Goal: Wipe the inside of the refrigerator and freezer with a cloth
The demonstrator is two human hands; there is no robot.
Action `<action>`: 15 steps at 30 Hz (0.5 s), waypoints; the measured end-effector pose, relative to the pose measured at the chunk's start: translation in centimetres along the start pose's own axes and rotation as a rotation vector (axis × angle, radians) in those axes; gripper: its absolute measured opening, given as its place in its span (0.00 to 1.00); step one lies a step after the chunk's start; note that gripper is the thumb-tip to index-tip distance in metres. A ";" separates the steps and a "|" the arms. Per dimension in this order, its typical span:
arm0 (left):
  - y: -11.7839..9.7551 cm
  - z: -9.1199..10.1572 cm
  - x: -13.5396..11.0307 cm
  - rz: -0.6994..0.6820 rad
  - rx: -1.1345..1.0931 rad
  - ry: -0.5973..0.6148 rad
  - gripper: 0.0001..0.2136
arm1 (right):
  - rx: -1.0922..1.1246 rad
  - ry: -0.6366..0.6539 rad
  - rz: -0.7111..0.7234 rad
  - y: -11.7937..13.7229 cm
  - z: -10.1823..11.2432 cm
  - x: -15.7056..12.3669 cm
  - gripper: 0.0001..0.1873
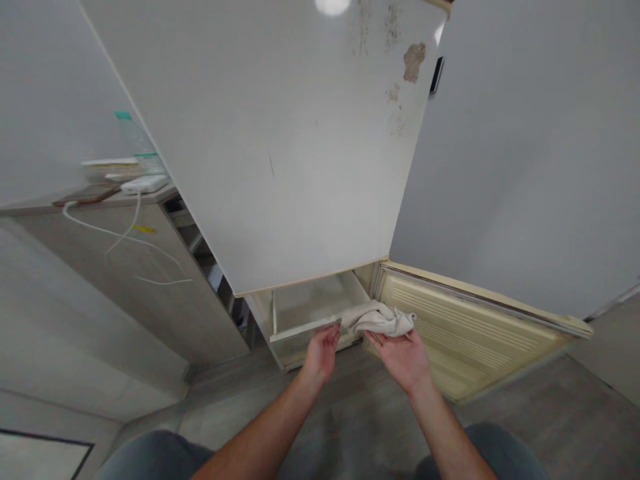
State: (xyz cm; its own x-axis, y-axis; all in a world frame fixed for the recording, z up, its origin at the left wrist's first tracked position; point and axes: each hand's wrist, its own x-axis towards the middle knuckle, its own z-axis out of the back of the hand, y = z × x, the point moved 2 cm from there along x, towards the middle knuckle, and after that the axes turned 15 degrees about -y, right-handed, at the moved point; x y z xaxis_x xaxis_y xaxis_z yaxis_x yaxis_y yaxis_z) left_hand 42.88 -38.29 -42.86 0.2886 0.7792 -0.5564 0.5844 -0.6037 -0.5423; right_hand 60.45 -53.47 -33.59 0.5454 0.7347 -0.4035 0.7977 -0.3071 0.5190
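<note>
A crumpled off-white cloth (383, 320) rests in my right hand (406, 360), which is palm up with its fingers wrapped under it. The cloth lies at the right end of a clear shelf or drawer (300, 329) in the lower compartment of a white fridge (300, 167). At the front edge of that drawer is my left hand (321, 350), its fingers curled against the edge, partly hidden. To the right of both hands, the lower fridge door (460, 327) stands wide open, showing its ribbed cream inner side.
On the left stands a wooden cabinet (135, 267) with a plastic bottle (140, 143), a white device (145, 184) and a white cable (120, 235). A grey wall (520, 153) rises behind the door. Grey floor (350, 413) lies below, between my knees.
</note>
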 end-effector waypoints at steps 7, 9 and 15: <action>0.2 1.0 -0.8 0.064 0.016 0.001 0.06 | -0.154 0.050 0.061 -1.8 -5.9 4.5 0.19; -0.3 1.5 -1.4 0.099 0.032 0.013 0.05 | -0.258 0.032 0.096 -3.1 -7.6 7.2 0.21; -4.4 6.7 -4.1 0.255 0.160 0.057 0.15 | -0.429 -0.245 0.187 -8.8 -11.0 15.8 0.13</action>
State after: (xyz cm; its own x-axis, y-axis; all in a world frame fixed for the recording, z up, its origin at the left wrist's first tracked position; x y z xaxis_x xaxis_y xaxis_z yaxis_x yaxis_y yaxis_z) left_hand 34.06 -39.92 -42.42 0.4556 0.6046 -0.6534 0.3623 -0.7964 -0.4843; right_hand 59.22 -32.53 -36.23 0.7534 0.5126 -0.4120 0.5317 -0.1062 0.8402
